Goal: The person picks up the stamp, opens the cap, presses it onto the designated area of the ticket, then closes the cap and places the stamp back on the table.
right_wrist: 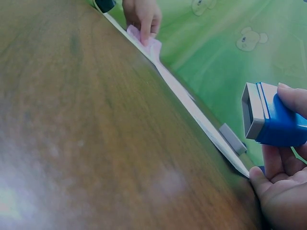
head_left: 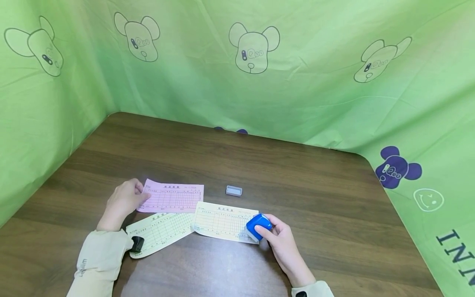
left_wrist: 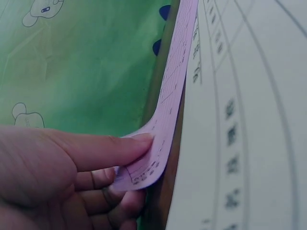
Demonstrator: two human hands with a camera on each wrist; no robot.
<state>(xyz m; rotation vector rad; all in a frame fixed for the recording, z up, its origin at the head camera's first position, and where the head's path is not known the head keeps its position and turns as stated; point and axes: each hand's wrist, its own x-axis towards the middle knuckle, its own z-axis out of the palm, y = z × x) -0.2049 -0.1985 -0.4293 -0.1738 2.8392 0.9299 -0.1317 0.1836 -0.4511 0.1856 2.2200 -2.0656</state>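
Observation:
My left hand pinches the left end of a pink receipt slip between thumb and fingers. That end curls upward in the left wrist view, where the thumb lies on its printed face. A pale green slip lies partly under the pink one, close to the left wrist. In my right hand is a blue stamp, held over the right end of a cream slip. The right wrist view shows the stamp's white base facing left, and a fingertip right at the slip's corner.
A small clear stamp cap lies on the brown wooden table, beyond the cream slip. Green cloth printed with bear heads hangs around the table's back and sides. A black wrist strap overlaps the green slip.

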